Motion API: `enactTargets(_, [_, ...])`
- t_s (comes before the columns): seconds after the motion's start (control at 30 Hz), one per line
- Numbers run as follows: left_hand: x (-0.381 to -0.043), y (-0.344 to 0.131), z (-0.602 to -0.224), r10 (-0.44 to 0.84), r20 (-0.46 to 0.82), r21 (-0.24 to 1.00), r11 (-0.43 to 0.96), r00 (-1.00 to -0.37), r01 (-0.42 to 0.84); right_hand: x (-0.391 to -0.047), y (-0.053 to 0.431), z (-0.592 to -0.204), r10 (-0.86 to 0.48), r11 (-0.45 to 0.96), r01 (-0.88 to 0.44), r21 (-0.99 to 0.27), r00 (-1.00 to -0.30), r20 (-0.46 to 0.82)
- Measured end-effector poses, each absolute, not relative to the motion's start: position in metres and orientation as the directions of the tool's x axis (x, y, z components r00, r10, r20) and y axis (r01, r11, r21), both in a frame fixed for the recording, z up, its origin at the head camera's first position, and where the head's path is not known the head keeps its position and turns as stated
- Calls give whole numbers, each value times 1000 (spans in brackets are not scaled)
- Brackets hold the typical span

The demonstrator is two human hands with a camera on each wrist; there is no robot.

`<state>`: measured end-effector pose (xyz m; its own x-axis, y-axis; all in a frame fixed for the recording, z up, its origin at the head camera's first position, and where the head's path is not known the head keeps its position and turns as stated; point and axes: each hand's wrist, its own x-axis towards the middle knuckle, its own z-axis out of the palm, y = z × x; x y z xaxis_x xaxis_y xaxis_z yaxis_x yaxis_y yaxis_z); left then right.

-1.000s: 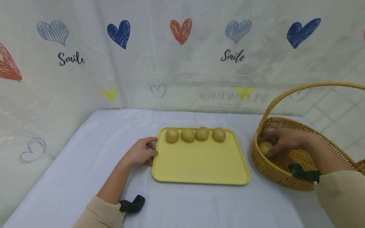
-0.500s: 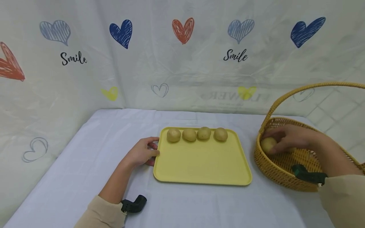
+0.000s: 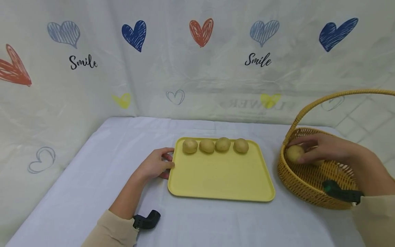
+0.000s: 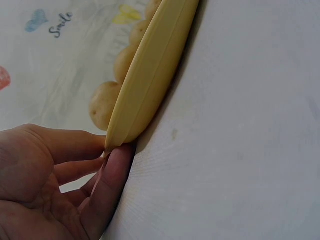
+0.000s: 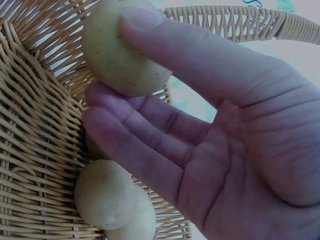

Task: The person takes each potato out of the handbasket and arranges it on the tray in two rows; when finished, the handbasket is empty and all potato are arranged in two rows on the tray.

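Potato (image 3: 295,154) in right hand (image 3: 327,149) | white tablecloth (image 3: 222,219) | heart-printed backdrop (image 3: 166,65)

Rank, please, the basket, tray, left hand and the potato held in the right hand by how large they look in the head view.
1. Basket, counting its handle, though cut off at the edge
2. Tray
3. Left hand
4. Potato in the right hand, partly covered

Right hand (image 5: 212,155) pinching a pale potato (image 5: 115,55), woven wicker basket (image 5: 35,135) behind, more potatoes (image 5: 104,194) lying beside the basket's wall
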<state>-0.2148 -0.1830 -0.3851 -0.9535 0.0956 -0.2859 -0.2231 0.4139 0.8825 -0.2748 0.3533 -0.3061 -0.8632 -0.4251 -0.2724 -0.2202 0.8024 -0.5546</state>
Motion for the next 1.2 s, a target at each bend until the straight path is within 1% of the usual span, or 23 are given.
enactTargets(0.17, [-214, -183, -384, 102, -284, 883, 417, -953, -218, -274, 354, -302, -425, 770, -178, -612, -859, -285])
enactTargets(0.37, [-212, -183, -382, 109, -291, 884, 411, -951, -224, -269, 353, -298, -437, 758, -216, -615, -868, -234])
enactTargets(0.53, [-213, -183, -384, 108, -291, 883, 412, -951, -223, -268, 353, -297, -438, 736, -214, -642, -874, -210])
enactTargets(0.77, [-212, -183, -382, 107, -290, 886, 405, -951, -225, -266, 346, -292, -455, 717, -264, -645, -878, -146])
enactTargets(1.0, [-213, -184, -385, 91, -295, 883, 405, -951, -235, -265, 338, -289, -451, 739, -288, -609, -883, -129])
enactTargets(1.2, [-212, -184, -383, 103, -282, 887, 408, -954, -219, -262, 329, -283, -463, 718, -277, -638, -875, -141])
